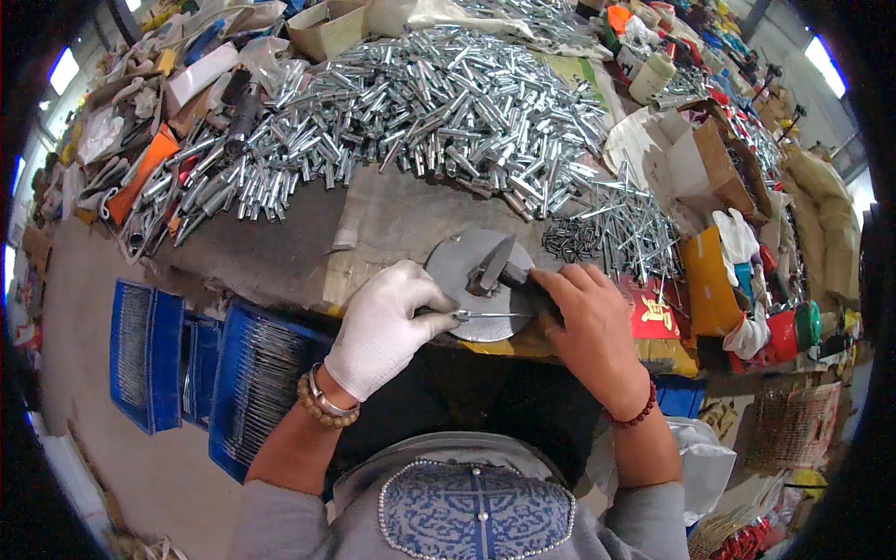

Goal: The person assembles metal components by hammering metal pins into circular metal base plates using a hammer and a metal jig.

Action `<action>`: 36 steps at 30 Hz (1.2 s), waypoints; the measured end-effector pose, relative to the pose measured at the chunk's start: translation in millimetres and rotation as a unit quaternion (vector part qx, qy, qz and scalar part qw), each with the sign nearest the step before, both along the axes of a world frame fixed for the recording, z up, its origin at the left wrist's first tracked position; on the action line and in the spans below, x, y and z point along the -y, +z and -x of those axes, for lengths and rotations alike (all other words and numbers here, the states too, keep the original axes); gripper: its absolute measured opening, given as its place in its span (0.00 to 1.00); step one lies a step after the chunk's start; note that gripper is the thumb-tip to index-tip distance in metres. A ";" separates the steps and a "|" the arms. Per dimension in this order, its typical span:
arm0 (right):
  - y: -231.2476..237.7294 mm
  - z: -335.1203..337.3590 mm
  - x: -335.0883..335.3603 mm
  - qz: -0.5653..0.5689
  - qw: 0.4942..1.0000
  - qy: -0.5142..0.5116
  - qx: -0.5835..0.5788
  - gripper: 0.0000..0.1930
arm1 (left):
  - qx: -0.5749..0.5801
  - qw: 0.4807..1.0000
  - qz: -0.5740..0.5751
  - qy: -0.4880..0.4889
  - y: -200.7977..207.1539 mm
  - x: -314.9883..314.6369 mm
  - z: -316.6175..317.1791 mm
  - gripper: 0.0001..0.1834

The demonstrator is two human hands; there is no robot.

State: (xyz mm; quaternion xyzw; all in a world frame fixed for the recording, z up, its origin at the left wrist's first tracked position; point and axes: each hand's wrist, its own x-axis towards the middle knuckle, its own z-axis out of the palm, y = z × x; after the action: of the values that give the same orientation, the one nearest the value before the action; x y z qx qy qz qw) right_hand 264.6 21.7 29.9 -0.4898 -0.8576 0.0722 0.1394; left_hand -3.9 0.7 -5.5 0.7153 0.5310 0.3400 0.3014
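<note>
My left hand [387, 322], in a white glove, pinches a small silvery metal piece at one end of a thin metal rod [504, 315]. The rod runs sideways in front of a round grey metal plate [448, 261] at the table's front edge. On that plate stands a dark metal block [487, 278] with a slanted, flat upper part. My bare right hand [595, 313] is closed at the block's right side, its thumb and fingers at the rod's other end. Those fingertips partly hide what they grip.
A large heap of shiny metal tubes [439, 103] covers the back of the table. Thin pins [630, 229] and small dark screws [569, 240] lie nearer on the right. Blue bins [219, 411] of metal rods stand lower left. An open cardboard box [723, 173] stands right.
</note>
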 end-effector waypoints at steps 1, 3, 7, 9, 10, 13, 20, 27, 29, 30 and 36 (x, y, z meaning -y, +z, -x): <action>2.2 -0.3 1.6 0.006 1.000 -0.001 -0.014 0.31 | 0.001 1.000 -0.001 -0.002 1.1 -1.3 0.1 0.08; 4.1 -3.2 9.7 0.006 0.998 -0.013 -0.054 0.34 | -0.006 1.000 0.029 -0.002 4.4 -2.6 0.9 0.09; 10.3 0.8 28.3 -0.002 0.990 0.023 -0.141 0.39 | -0.031 0.999 0.001 -0.020 6.0 -5.4 3.8 0.10; 13.5 6.7 35.8 -0.055 0.985 0.037 -0.158 0.39 | -0.032 0.999 -0.003 -0.017 6.0 -4.2 4.4 0.11; 13.8 9.3 38.5 -0.110 0.978 0.048 -0.173 0.40 | -0.032 0.999 -0.002 -0.019 5.2 -4.5 4.7 0.11; 1.0 9.4 47.0 -0.089 0.985 0.053 -0.134 0.37 | -0.026 0.999 -0.007 -0.018 2.3 -5.9 3.3 0.11; 6.7 8.7 33.0 -0.052 0.980 0.037 -0.187 0.37 | -0.023 1.000 -0.007 -0.017 4.3 -5.4 4.8 0.10; 2.1 4.4 17.3 -0.080 0.994 0.037 -0.058 0.28 | 0.010 0.999 -0.008 -0.037 2.1 -5.5 5.2 0.09; 0.5 10.6 26.8 -0.133 0.989 0.039 -0.041 0.25 | 0.017 0.999 -0.006 -0.029 -1.0 -2.7 5.0 0.08; -2.1 12.4 36.6 -0.068 0.997 0.023 -0.024 0.22 | 0.023 0.999 -0.007 -0.024 -0.4 -1.4 5.0 0.08; -6.6 17.3 61.4 0.166 0.978 0.006 -0.123 0.14 | -0.060 0.985 -0.140 0.074 -1.0 17.1 -10.1 0.12</action>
State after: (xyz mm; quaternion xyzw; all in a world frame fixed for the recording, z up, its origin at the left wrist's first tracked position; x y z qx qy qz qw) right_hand 247.3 -39.7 23.3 -0.4880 -0.8129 0.2747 0.1602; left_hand 6.2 -16.4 -6.4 0.7284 0.5467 0.3887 0.1392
